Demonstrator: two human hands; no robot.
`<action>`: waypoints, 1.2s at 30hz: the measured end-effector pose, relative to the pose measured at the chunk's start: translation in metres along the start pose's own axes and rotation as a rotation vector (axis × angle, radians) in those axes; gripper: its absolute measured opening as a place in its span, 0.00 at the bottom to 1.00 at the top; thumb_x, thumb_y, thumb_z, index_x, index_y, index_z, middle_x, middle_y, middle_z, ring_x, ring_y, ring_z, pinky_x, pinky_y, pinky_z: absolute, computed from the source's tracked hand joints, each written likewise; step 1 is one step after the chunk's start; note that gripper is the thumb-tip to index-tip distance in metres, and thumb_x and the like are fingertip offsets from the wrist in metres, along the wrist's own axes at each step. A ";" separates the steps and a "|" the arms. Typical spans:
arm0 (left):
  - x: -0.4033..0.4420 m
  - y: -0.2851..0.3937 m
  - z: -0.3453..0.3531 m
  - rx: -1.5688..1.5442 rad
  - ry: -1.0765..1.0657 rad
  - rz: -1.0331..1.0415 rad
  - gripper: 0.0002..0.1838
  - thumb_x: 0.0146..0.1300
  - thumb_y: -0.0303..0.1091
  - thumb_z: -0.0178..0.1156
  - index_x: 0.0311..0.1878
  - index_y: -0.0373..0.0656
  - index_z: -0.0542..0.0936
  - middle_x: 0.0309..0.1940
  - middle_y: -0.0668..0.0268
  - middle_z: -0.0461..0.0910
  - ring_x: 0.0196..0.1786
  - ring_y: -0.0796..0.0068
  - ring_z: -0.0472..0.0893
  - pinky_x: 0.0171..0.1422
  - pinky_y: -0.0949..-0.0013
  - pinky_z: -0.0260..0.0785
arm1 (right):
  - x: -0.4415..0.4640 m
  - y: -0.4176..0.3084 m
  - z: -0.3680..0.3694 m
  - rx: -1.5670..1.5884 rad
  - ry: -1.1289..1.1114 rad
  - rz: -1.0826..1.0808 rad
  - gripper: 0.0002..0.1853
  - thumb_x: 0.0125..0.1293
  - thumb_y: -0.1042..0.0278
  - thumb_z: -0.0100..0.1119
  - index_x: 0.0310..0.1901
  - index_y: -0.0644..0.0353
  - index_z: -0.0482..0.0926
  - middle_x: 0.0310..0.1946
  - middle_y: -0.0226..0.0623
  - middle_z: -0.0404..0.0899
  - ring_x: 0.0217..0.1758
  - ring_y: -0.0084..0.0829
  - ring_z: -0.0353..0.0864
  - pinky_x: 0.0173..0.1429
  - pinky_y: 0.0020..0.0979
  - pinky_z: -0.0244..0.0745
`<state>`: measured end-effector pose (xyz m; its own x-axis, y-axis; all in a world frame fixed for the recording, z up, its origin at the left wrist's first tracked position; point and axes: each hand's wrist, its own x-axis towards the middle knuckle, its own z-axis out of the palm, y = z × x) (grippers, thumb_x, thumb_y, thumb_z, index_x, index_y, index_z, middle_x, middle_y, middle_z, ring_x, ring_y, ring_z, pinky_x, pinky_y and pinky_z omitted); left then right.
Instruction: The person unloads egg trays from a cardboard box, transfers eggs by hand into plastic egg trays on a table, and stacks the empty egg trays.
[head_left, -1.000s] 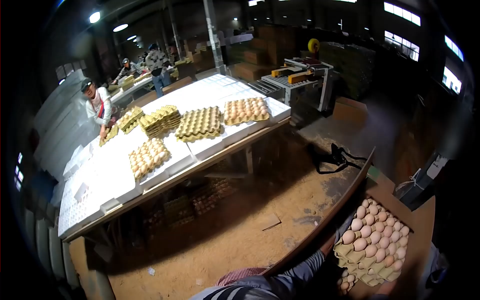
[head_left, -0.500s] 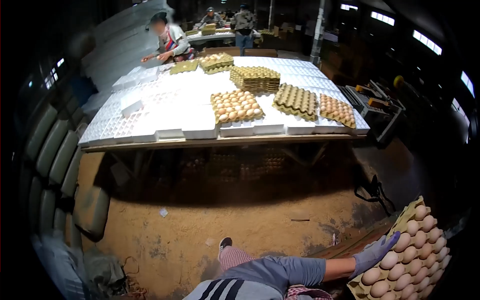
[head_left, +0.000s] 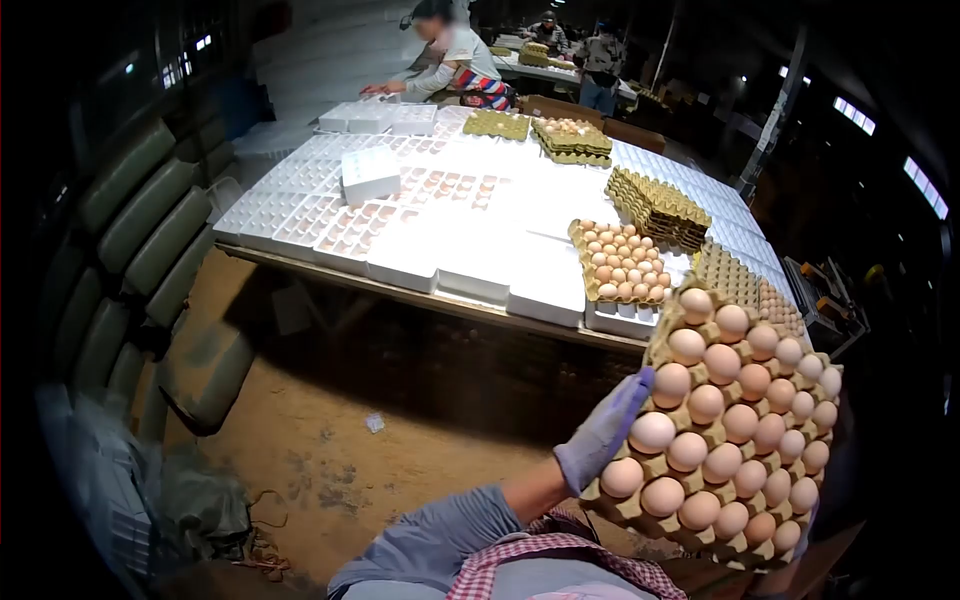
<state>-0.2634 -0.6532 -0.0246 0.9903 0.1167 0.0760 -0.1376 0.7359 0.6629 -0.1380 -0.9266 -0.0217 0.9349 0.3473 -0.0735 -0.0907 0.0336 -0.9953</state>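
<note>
- The pulp egg tray had risen before the body, apparently nearer the table.
- Left hand pinched its edge.
- Right hand: finger state couldn't be told.

The tray looks like rough, matt paper pulp, its eggs smooth with a soft sheen. The glove is matt, its material hard to tell; the sleeve is smooth, creased cloth. White boxes look like foam, the table edge bare wood, the floor rough and matt.
</note>
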 end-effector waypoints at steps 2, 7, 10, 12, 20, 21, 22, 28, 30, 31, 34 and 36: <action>-0.007 0.034 -0.047 0.029 0.147 0.057 0.29 0.76 0.53 0.46 0.66 0.38 0.69 0.59 0.66 0.74 0.61 0.78 0.70 0.67 0.72 0.64 | 0.027 0.004 0.036 0.020 -0.082 0.018 0.23 0.77 0.59 0.43 0.69 0.58 0.64 0.64 0.36 0.71 0.64 0.31 0.72 0.67 0.34 0.71; -0.003 0.103 -0.134 -0.236 0.248 0.081 0.32 0.74 0.58 0.46 0.69 0.41 0.65 0.60 0.61 0.74 0.58 0.69 0.78 0.61 0.63 0.75 | 0.104 0.012 0.127 0.075 -0.323 0.058 0.23 0.77 0.60 0.43 0.68 0.58 0.64 0.64 0.36 0.71 0.64 0.31 0.73 0.66 0.34 0.72; 0.013 0.127 -0.175 -0.236 0.274 0.123 0.33 0.74 0.58 0.45 0.69 0.41 0.64 0.61 0.59 0.74 0.59 0.67 0.77 0.61 0.61 0.76 | 0.149 0.020 0.179 0.117 -0.488 0.077 0.22 0.77 0.60 0.44 0.68 0.58 0.64 0.64 0.36 0.71 0.64 0.31 0.73 0.66 0.34 0.72; 0.030 0.155 -0.214 -0.233 0.256 0.097 0.33 0.74 0.59 0.43 0.70 0.43 0.63 0.62 0.58 0.72 0.60 0.64 0.77 0.62 0.61 0.75 | 0.187 0.030 0.217 0.123 -0.597 0.059 0.22 0.77 0.60 0.44 0.68 0.58 0.64 0.64 0.36 0.71 0.64 0.31 0.73 0.66 0.34 0.72; 0.149 0.257 -0.346 -0.027 0.462 0.106 0.33 0.73 0.61 0.44 0.71 0.47 0.64 0.62 0.59 0.74 0.60 0.63 0.77 0.61 0.58 0.76 | 0.383 0.088 0.350 0.347 -0.727 0.408 0.21 0.75 0.62 0.46 0.66 0.58 0.67 0.57 0.39 0.76 0.56 0.33 0.80 0.56 0.38 0.82; 0.158 0.261 -0.360 -0.002 0.507 0.060 0.33 0.73 0.60 0.44 0.70 0.47 0.65 0.61 0.59 0.75 0.60 0.63 0.77 0.61 0.57 0.76 | 0.401 0.098 0.354 0.458 -0.713 0.585 0.21 0.75 0.61 0.46 0.65 0.58 0.68 0.57 0.39 0.77 0.55 0.34 0.81 0.55 0.38 0.82; 0.164 0.263 -0.366 0.019 0.553 0.032 0.32 0.74 0.60 0.44 0.70 0.46 0.65 0.60 0.59 0.76 0.61 0.65 0.77 0.61 0.60 0.75 | 0.414 0.105 0.358 0.422 -0.742 0.637 0.21 0.75 0.56 0.46 0.63 0.59 0.71 0.55 0.37 0.78 0.56 0.32 0.79 0.57 0.37 0.81; 0.149 0.253 -0.423 1.223 0.731 0.212 0.31 0.72 0.48 0.54 0.70 0.37 0.67 0.62 0.55 0.74 0.62 0.61 0.74 0.68 0.61 0.65 | 0.434 0.069 0.350 -0.247 -0.281 0.082 0.28 0.65 0.77 0.53 0.68 0.60 0.67 0.58 0.35 0.75 0.56 0.26 0.76 0.60 0.31 0.73; 0.133 0.276 -0.375 1.728 0.458 0.250 0.32 0.67 0.43 0.60 0.71 0.41 0.66 0.64 0.54 0.71 0.62 0.56 0.72 0.68 0.58 0.63 | 0.395 0.013 0.387 -0.401 -0.433 0.039 0.27 0.66 0.73 0.56 0.68 0.58 0.69 0.54 0.36 0.78 0.51 0.26 0.78 0.54 0.30 0.75; 0.133 0.279 -0.357 1.876 0.263 0.249 0.34 0.63 0.41 0.63 0.71 0.44 0.67 0.64 0.53 0.70 0.60 0.54 0.72 0.67 0.57 0.64 | 0.375 0.003 0.408 -0.545 -0.587 -0.034 0.27 0.66 0.70 0.58 0.68 0.55 0.70 0.51 0.36 0.80 0.45 0.25 0.80 0.48 0.30 0.78; 0.131 0.275 -0.350 2.114 0.160 0.078 0.31 0.57 0.38 0.66 0.65 0.48 0.71 0.64 0.55 0.68 0.58 0.53 0.72 0.63 0.56 0.66 | 0.337 0.024 0.462 -1.162 -0.898 -0.860 0.34 0.57 0.55 0.65 0.67 0.43 0.69 0.45 0.33 0.79 0.48 0.35 0.76 0.56 0.38 0.72; 0.129 0.267 -0.361 2.120 0.186 0.117 0.25 0.52 0.33 0.68 0.55 0.46 0.74 0.61 0.56 0.69 0.57 0.54 0.72 0.61 0.55 0.67 | 0.338 0.048 0.469 -1.229 -0.901 -0.863 0.31 0.57 0.54 0.64 0.64 0.44 0.71 0.44 0.33 0.78 0.48 0.35 0.76 0.57 0.38 0.71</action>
<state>-0.1801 -0.2009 -0.1066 0.9496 0.2407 0.2010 0.1756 -0.9393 0.2949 0.0130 -0.3679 -0.0646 0.0673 0.9940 0.0867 0.9735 -0.0464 -0.2239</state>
